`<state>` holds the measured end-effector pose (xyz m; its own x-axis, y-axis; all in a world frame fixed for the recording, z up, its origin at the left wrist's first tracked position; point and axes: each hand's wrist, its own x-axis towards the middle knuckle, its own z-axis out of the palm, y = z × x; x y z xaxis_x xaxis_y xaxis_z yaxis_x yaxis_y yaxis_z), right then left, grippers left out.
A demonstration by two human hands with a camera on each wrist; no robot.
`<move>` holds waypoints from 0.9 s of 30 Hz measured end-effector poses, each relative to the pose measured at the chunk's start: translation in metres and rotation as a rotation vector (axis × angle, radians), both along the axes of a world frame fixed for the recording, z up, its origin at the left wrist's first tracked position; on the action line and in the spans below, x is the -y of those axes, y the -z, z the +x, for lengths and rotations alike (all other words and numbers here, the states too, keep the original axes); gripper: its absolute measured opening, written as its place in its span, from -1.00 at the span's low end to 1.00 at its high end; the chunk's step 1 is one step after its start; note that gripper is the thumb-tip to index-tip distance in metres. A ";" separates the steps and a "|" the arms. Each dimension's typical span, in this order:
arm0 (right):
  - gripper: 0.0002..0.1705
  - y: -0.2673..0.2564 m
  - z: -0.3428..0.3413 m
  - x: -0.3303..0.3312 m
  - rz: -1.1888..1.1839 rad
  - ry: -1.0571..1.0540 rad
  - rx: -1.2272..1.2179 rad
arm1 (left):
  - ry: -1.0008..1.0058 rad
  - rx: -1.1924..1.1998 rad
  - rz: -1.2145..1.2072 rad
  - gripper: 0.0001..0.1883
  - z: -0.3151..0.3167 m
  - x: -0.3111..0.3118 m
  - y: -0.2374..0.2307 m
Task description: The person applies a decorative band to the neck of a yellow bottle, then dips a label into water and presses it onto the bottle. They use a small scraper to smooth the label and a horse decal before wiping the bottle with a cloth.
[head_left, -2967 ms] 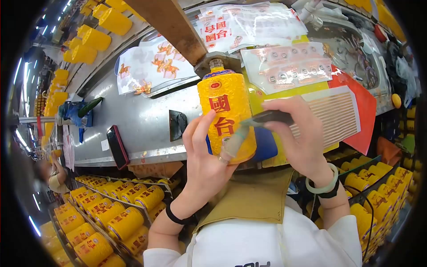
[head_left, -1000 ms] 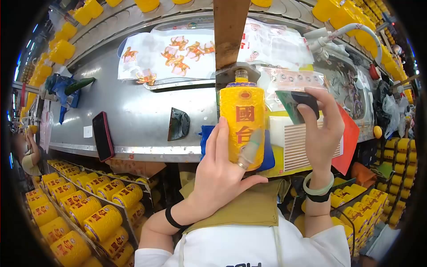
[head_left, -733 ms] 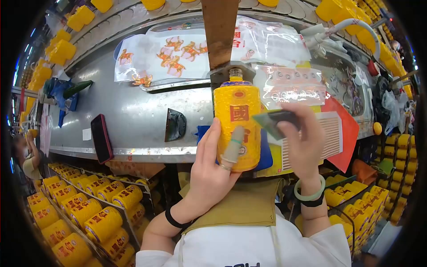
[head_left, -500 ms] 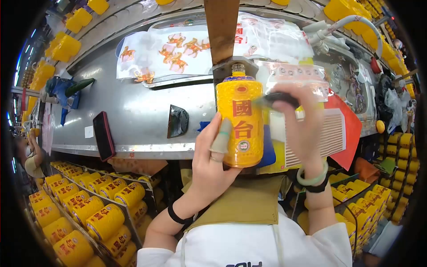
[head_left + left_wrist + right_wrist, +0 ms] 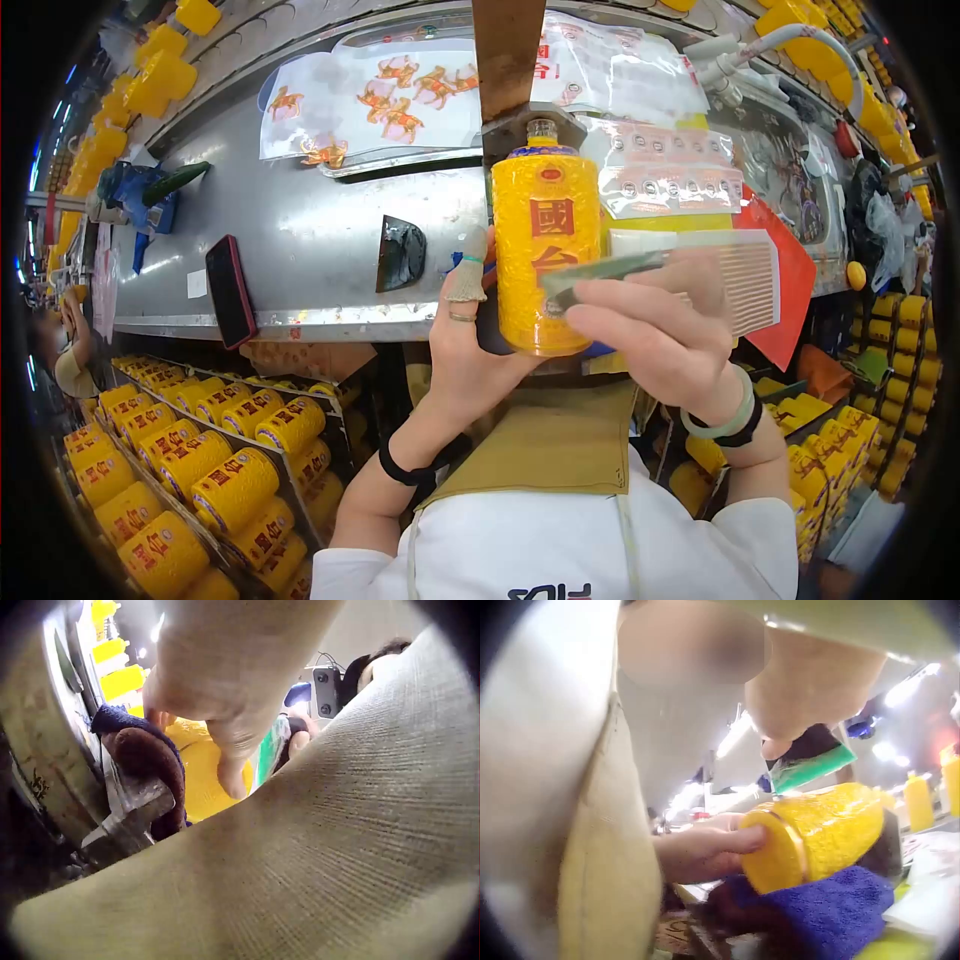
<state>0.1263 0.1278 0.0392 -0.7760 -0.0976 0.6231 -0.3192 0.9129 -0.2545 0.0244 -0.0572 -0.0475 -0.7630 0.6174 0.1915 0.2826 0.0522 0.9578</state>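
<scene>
A yellow textured bottle (image 5: 547,240) with red characters and a clear glass neck lies below a wooden post, its base toward the person. The left hand (image 5: 468,335) grips its lower left side, thumb against the base; one finger wears a pale cover. In the right wrist view that thumb presses the bottle's base (image 5: 769,859). The right hand (image 5: 665,330) pinches a dark-and-green scraper (image 5: 605,272), whose blade lies over the lower character. A blue cloth (image 5: 840,900) is under the bottle. The left wrist view shows the left hand (image 5: 232,697) against the yellow bottle (image 5: 202,769).
Horse decals (image 5: 398,95) and printed sheets (image 5: 625,80) lie behind. A phone (image 5: 231,292) and a second dark scraper (image 5: 400,253) are left on the metal table (image 5: 310,235). Striped paper (image 5: 755,285) and a red sheet (image 5: 790,320) are at right. Crates of yellow bottles (image 5: 235,485) stand below.
The right hand has come down from beside the upper character to the lower one with the scraper. The left hand's covered finger has moved off the bottle's front to its left side.
</scene>
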 end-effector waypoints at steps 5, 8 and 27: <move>-0.60 0.009 0.033 0.031 -0.146 -0.150 0.130 | -0.046 -0.410 -0.048 0.09 -0.003 0.013 0.000; -0.66 0.033 0.042 0.041 -0.581 0.130 0.044 | -0.052 -0.548 0.052 -0.21 0.008 0.019 0.007; -0.81 0.044 0.051 0.030 -0.861 0.568 0.209 | -0.085 -1.090 -0.223 -0.55 0.017 0.022 0.000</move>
<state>0.1770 0.0974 -0.0045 -0.6690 0.7262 0.1581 0.2237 0.3996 -0.8890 0.0413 -0.0791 -0.0479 -0.2955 0.6756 0.6755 0.9536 0.2510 0.1661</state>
